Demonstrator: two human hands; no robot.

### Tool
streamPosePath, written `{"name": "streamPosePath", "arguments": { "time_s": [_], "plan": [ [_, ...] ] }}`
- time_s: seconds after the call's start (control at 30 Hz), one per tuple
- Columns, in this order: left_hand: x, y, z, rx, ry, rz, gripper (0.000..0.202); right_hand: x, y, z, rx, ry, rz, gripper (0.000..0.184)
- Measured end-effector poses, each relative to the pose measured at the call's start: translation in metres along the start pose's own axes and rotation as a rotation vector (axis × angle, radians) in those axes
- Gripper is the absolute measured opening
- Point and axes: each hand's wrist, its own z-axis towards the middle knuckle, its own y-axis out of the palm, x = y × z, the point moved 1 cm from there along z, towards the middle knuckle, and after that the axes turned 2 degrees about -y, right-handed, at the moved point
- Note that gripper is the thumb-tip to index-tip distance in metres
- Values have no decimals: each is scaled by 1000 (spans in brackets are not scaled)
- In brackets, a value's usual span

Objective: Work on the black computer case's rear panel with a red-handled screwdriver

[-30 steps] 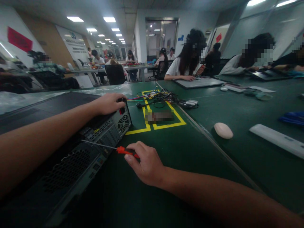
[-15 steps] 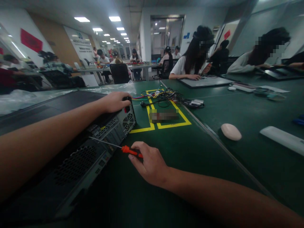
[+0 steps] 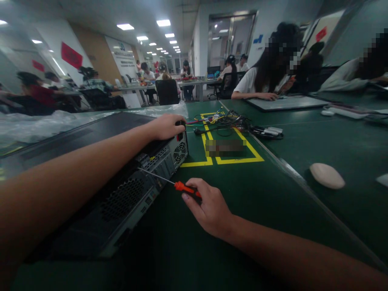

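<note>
Computer case (image 3: 130, 190): tabletop (image 3: 273, 210) left side, top cover (image 3: 91, 131) in place. Left hand (image 3: 168, 126) rests on case corner, grip indeterminate; right hand (image 3: 209, 208) grasps screwdriver (image 3: 182, 187), shaft at rear panel (image 3: 168, 161). Work there appears unfinished; completed portion indeterminate.

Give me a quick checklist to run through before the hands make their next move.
1. Screwdriver in the right hand: ok, gripped by its handle.
2. Left hand on the computer case: ok, at the top edge near the fan end.
3. Screwdriver tip seated: cannot tell, too dark around it.
4. Cables away from the screwdriver: ok, they lie beyond the case.
5. Pale rounded object apart from the right arm: ok.
</note>
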Motion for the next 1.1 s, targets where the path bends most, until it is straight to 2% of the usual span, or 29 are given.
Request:
{"name": "streamPosePath", "arguments": {
  "time_s": [0.7, 0.9, 1.1],
  "plan": [
    [-4, 2, 2, 26, 14, -19, 55, -4, -3, 1, 3, -30, -8, 22],
    [-2, 1, 1, 26, 11, -13, 57, -3, 1, 0, -11, -2, 58, 27],
    [-2, 1, 1, 30, 9, -23, 57, -1, 3, 0, -40, 28, 56, 17]
  ]
}}
